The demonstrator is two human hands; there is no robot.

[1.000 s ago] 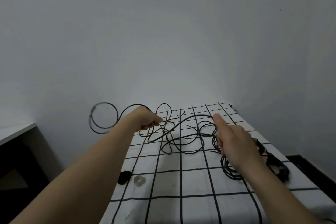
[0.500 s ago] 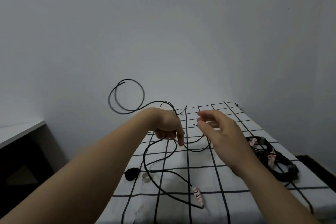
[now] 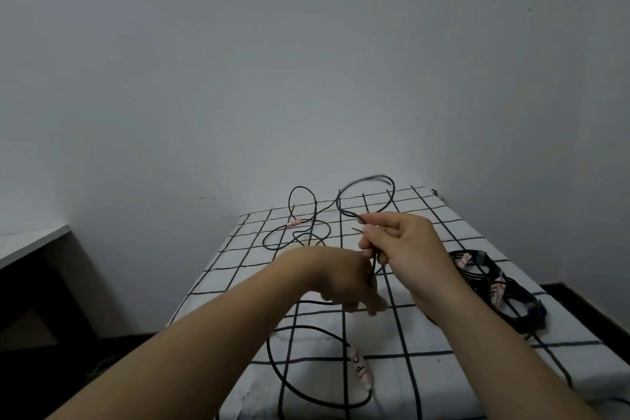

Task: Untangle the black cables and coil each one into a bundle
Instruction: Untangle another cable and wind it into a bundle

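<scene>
1. Head view: one loose black cable [image 3: 268, 351] trails along the checked bed [image 3: 511, 368]. It runs from a pink-tagged end [image 3: 359, 368] near the front edge to loops by the far edge. Coiled bundles [image 3: 504, 293] lie at the right edge.
2. The right hand [image 3: 405, 249] is raised, and its fingers [image 3: 370, 227] pinch the cable below a loop that arcs toward the far edge.
3. The left hand [image 3: 344, 280] sits just below and touches it, knuckles up. Its fingers curl downward, apparently round the same strand.
4. The slack lies mostly beyond the fingers, so the right hand is nearer to gather it.
</scene>
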